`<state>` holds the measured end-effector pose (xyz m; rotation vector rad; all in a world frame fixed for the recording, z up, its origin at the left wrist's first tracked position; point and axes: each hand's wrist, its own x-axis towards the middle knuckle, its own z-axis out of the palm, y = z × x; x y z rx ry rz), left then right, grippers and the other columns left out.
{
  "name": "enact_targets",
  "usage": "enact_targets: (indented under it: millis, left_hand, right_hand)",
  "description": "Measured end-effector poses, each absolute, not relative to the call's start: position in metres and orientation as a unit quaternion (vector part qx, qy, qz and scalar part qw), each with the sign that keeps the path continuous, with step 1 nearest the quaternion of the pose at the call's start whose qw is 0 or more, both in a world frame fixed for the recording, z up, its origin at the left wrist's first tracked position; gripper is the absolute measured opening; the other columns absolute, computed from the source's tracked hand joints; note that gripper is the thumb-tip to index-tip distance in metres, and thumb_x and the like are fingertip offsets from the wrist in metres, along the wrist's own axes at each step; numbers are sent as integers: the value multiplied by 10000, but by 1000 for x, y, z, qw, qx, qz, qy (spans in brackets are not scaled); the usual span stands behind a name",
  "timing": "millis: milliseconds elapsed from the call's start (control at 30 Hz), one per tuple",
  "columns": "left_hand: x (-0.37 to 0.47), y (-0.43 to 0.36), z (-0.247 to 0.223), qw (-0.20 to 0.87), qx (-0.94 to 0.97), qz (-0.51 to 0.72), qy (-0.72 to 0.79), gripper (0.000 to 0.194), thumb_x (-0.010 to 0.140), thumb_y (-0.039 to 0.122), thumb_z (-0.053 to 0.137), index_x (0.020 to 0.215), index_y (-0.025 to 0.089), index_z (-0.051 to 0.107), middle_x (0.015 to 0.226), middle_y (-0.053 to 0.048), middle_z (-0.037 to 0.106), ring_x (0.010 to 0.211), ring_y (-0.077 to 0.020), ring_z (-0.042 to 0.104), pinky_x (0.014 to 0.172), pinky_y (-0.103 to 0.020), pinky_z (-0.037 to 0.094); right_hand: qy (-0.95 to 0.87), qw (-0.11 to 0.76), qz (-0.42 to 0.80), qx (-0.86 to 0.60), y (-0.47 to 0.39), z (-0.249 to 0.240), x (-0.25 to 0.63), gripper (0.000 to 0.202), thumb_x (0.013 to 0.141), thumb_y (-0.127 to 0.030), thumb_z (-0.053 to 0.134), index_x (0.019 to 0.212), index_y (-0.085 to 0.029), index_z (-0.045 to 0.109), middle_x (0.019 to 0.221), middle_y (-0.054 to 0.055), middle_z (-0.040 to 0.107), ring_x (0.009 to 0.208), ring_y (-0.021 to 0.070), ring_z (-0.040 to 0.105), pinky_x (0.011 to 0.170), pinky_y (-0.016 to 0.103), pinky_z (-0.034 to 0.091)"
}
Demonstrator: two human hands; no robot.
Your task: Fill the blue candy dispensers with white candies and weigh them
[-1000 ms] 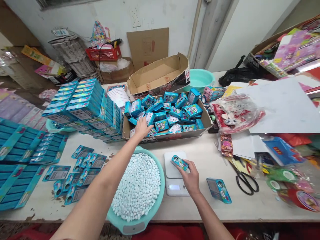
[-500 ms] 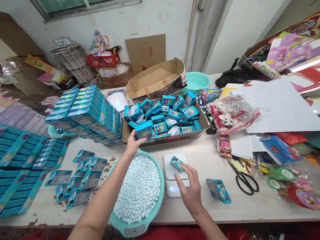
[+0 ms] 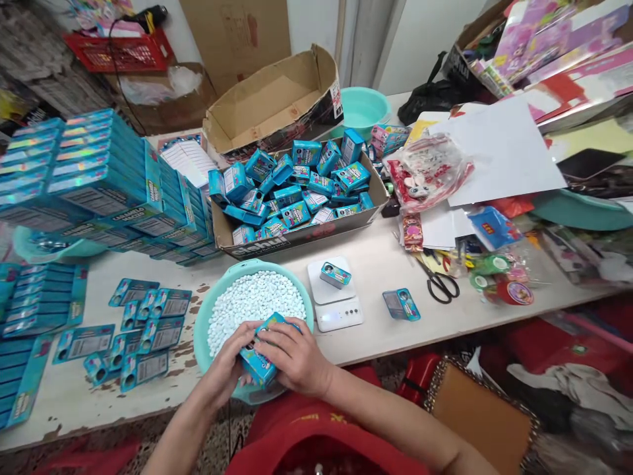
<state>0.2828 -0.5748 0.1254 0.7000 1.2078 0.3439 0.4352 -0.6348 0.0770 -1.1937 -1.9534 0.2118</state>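
Both hands grip one blue candy box (image 3: 259, 367) above the near rim of a turquoise basin (image 3: 202, 322). My left hand (image 3: 230, 359) wraps its left side, and my right hand (image 3: 297, 353) lies over its top and right side with bent fingers. White candies (image 3: 254, 300) fill the basin below. To the right, a small blue tin (image 3: 335, 274) rests on a white digital scale (image 3: 340, 315). A folded blue card (image 3: 401, 304) stands on the table further right.
Behind the basin, a cardboard box (image 3: 301, 244) holds many blue candy boxes. Stacked blue packs (image 3: 109, 178) rise at left, with loose blue carded packs (image 3: 153, 330) before them. Black scissors (image 3: 442, 287), tape rolls (image 3: 494, 265) and white paper (image 3: 509, 155) lie at right.
The blue candy box has come from the cardboard box down over the basin in my left hand. My right hand has left the tin on the scale and joined it. The view has tilted down.
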Motion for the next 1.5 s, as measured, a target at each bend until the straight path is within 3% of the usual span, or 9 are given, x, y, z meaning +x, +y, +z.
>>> enact_targets:
  millis: [200,433,567,767,933,1067,1233,1333,1500]
  left_hand:
    - [298,-565,123,728,366,201,544,443,715,526,640,966,161,632,798,-10,577,621,-98,501,488,-182,399]
    - [312,-557,110,719,451,134,512,543,755,638,491,997,160,576,624,9,544,468,-105,469,416,-212,351]
    - [318,-546,103,634,532,143,543,483,714,558,586,998,169,562,665,2,574,498,-107,490,451,-216,370]
    - [325,-534,87,575,570,148,568,480,718,568,562,991,173,569,688,-4,573,530,-120,502,474,-227,380]
    - [327,-527,77,542,591,145,580,496,703,599,548,965,180,590,687,-15,595,540,-143,533,498,-249,407]
    - [323,-525,74,529,583,152,597,472,691,585,555,939,187,604,690,-20,606,544,-147,541,501,-253,414]
    - [325,-527,66,559,515,211,615,468,654,569,596,896,168,602,657,-10,587,504,-121,506,455,-230,386]
    - [330,-530,60,590,470,249,608,445,633,547,638,862,167,606,644,-4,585,497,-108,498,441,-211,371]
    - [346,-532,69,681,279,368,568,449,661,537,660,886,149,628,804,-64,656,697,-137,606,600,-224,466]
  right_hand:
    - [-731,442,94,-511,-635,81,443,421,796,-161,475,1214,-198,503,1176,70,632,1138,223,510,939,421,370]
    - [-625,509,154,-572,-663,74,467,411,798,-154,545,1196,-245,499,1092,80,601,1035,220,558,862,394,472]
    - [-400,528,148,-734,-700,51,507,304,787,-294,635,1057,-206,527,973,66,580,888,203,578,786,354,493]
    - [-248,444,41,-860,-740,0,575,462,751,-528,597,996,-141,537,948,110,585,887,245,557,812,404,452]
    - [-270,384,-35,-882,-742,-22,587,548,803,-601,494,1015,-99,545,936,174,571,911,302,535,810,487,431]
    - [-326,354,-148,-864,-728,-4,567,576,762,-519,628,1145,-106,512,1096,225,519,1088,357,462,906,553,361]
    - [-396,449,36,-800,-653,7,553,636,751,-488,641,1243,-142,435,1214,188,503,1168,316,446,920,484,398]
    - [-397,472,171,-768,-603,9,556,480,745,-518,607,1051,-151,555,982,111,627,940,268,579,810,423,460]
    - [-546,477,140,-674,-577,63,541,311,750,-397,666,985,-200,611,942,58,642,906,221,588,825,368,438]
